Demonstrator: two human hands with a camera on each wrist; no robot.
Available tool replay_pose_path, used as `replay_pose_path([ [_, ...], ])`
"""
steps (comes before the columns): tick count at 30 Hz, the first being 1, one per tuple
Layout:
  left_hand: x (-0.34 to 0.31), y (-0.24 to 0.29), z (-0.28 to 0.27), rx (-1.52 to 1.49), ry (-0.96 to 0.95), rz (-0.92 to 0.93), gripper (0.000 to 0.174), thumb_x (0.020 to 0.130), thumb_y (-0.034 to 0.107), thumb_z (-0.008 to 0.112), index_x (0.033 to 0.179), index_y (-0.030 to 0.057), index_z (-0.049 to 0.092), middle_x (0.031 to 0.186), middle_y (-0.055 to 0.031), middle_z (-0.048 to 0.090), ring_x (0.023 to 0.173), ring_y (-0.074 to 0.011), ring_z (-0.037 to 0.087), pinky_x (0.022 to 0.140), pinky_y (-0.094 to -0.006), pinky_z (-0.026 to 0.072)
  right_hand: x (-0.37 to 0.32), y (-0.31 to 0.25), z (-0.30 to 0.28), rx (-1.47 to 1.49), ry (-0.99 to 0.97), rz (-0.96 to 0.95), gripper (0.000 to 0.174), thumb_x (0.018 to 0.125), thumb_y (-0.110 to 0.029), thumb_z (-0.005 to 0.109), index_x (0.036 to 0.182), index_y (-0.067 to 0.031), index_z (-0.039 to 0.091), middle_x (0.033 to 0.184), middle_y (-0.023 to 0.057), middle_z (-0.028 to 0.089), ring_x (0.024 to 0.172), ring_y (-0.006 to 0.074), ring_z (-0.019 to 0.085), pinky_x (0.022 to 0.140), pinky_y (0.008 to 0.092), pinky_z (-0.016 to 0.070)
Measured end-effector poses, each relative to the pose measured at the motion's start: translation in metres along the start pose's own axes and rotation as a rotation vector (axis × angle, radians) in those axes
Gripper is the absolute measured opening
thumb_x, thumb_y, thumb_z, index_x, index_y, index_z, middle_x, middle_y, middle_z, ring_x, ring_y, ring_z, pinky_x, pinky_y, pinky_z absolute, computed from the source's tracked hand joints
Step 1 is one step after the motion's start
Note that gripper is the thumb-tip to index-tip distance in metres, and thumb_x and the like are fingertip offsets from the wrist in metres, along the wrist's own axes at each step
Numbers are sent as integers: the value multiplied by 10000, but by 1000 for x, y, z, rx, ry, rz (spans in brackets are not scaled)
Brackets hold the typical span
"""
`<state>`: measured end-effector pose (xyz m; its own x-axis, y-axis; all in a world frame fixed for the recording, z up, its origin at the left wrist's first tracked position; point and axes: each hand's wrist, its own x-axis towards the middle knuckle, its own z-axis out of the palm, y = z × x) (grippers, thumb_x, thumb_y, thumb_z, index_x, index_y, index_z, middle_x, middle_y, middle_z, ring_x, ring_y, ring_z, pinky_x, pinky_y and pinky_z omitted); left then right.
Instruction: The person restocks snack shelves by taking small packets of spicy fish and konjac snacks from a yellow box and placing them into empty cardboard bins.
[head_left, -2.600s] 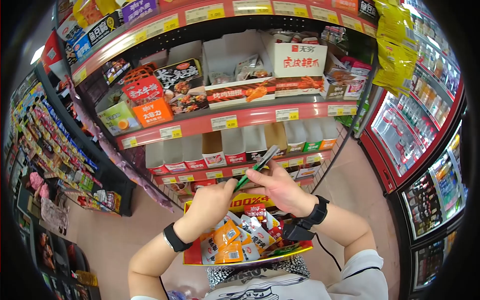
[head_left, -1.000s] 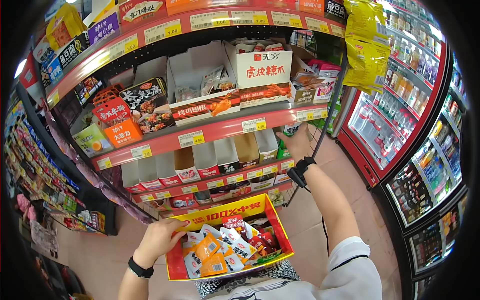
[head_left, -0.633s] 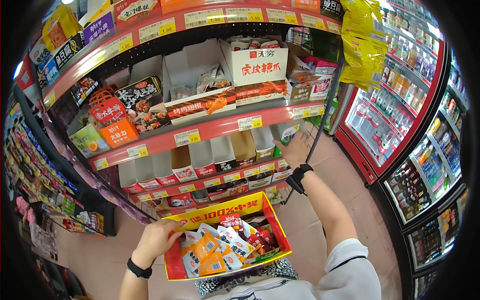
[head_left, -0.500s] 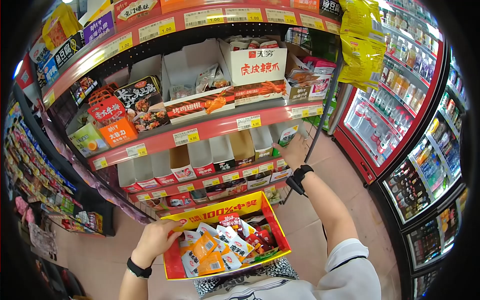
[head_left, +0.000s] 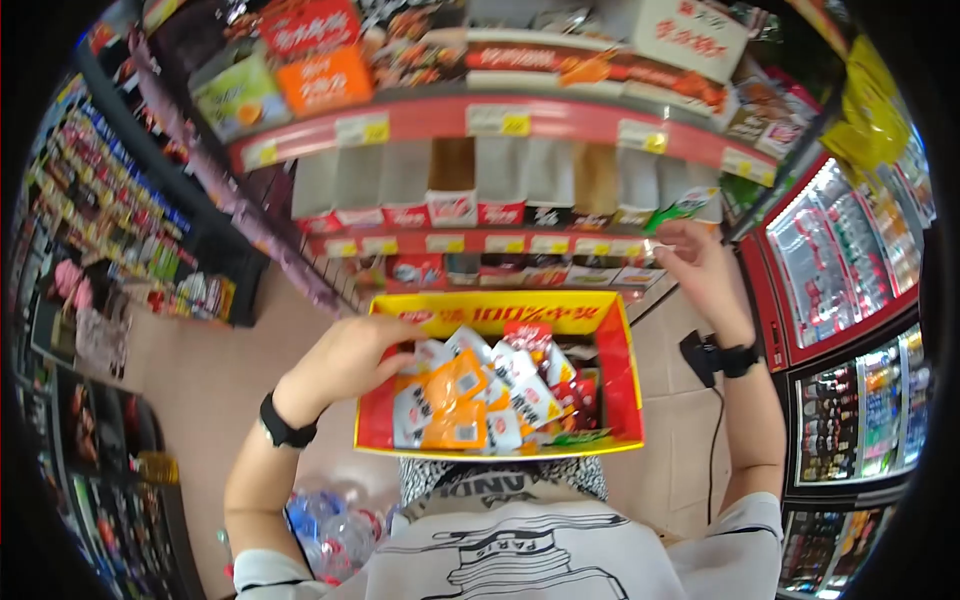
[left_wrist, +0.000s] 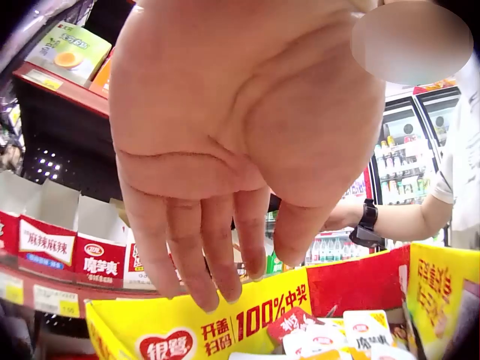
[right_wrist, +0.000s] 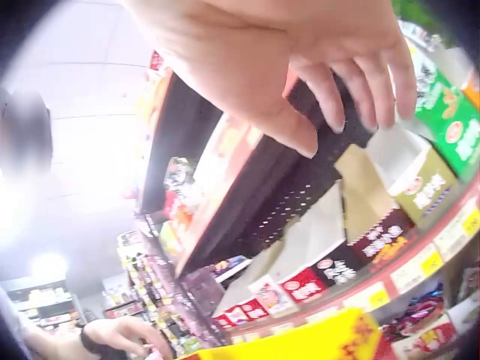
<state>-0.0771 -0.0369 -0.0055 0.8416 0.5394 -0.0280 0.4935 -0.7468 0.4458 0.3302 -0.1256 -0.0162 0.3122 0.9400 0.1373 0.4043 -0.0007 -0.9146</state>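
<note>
A yellow-and-red carton sits against my body in the head view, holding several white, orange and red snack packets. My left hand is at its left back corner, fingers over the rim. In the left wrist view those fingers reach down fairly straight before the yellow wall, with the thumb apart. My right hand is near the right end of the lower shelf, fingers loosely bent and holding nothing. Just beyond it stands a green-fronted display box with a green-and-white item showing.
A row of narrow display boxes lines the lower shelf, above a red price strip. Larger snack boxes stand on the shelf above. Drink coolers are at the right, a snack rack at the left.
Both hands held a slim green-and-white item over the carton; later my right hand was at the green display box. Now that hand has drawn back from it, and the head view has tilted down.
</note>
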Motion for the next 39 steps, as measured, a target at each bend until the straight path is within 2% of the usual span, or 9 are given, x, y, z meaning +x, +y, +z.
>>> replay_pose_path([
  [3, 1, 3, 5, -7, -14, -10, 316, 792, 196, 649, 1069, 47, 615, 1016, -154, 639, 922, -326, 603, 795, -391, 484, -12, -51, 25, -67, -315, -89, 300, 827, -130, 644, 1081, 8, 561, 966, 77, 615, 890, 137, 601, 779, 310, 493],
  [8, -5, 10, 8, -64, -150, -74, 405, 788, 216, 662, 1152, 59, 577, 1053, -173, 623, 944, -336, 595, 815, -399, 476, -14, -76, 81, -638, -713, -440, 420, 766, -232, 707, 1085, 8, 580, 976, 170, 631, 881, 297, 621, 787, 361, 481],
  [15, -22, 1, 7, -96, -198, -117, 445, 798, 243, 655, 1190, 63, 547, 1018, -199, 614, 928, -363, 582, 807, -418, 462, -2, -26, 143, -1078, -797, -386, 154, 685, -155, 665, 723, -7, 651, 740, 158, 642, 724, 345, 629, 622, 421, 500],
  [22, -23, -7, 12, -117, -175, -92, 465, 769, 231, 682, 1173, 35, 563, 1039, -210, 621, 924, -362, 597, 808, -411, 472, 2, 3, 159, -1149, -762, -301, 78, 691, -68, 599, 702, -20, 659, 719, 155, 643, 714, 330, 641, 591, 408, 507],
  [28, -18, -9, 14, -144, -217, -107, 479, 769, 242, 683, 1177, 24, 557, 1110, -208, 596, 990, -356, 581, 862, -407, 459, -2, -16, 160, -892, -913, -271, 114, 710, -107, 628, 790, -40, 584, 705, 138, 607, 731, 336, 600, 616, 425, 450],
  [33, -12, -8, 17, -139, 2, -42, 599, 781, 241, 692, 1277, 12, 444, 1300, -222, 458, 1159, -362, 485, 972, -389, 401, -4, -65, 153, -615, -702, -368, 91, 779, -115, 612, 815, -39, 578, 725, 166, 607, 737, 353, 606, 631, 442, 456],
  [37, -2, 4, 14, -149, 168, -14, 594, 796, 228, 695, 1271, -12, 431, 1237, -192, 525, 1131, -305, 532, 940, -371, 435, -8, -101, 149, -158, -529, -322, 144, 838, -132, 608, 835, -12, 527, 683, 146, 586, 615, 298, 578, 567, 388, 427],
  [38, 1, 8, 9, -504, 80, -54, 540, 822, 210, 676, 1254, -17, 444, 1187, -157, 557, 1092, -251, 555, 913, -351, 454, -11, -103, 150, -160, -524, -318, 144, 838, -132, 608, 835, -12, 527, 683, 146, 586, 615, 298, 578, 567, 388, 427],
  [39, 3, 12, 6, -856, -12, -96, 487, 849, 192, 657, 1238, -21, 456, 1138, -121, 590, 1052, -196, 578, 886, -331, 473, -15, -104, 152, 21, -589, -230, 153, 873, -127, 590, 837, -10, 498, 665, 73, 553, 603, 170, 530, 555, 314, 422],
])
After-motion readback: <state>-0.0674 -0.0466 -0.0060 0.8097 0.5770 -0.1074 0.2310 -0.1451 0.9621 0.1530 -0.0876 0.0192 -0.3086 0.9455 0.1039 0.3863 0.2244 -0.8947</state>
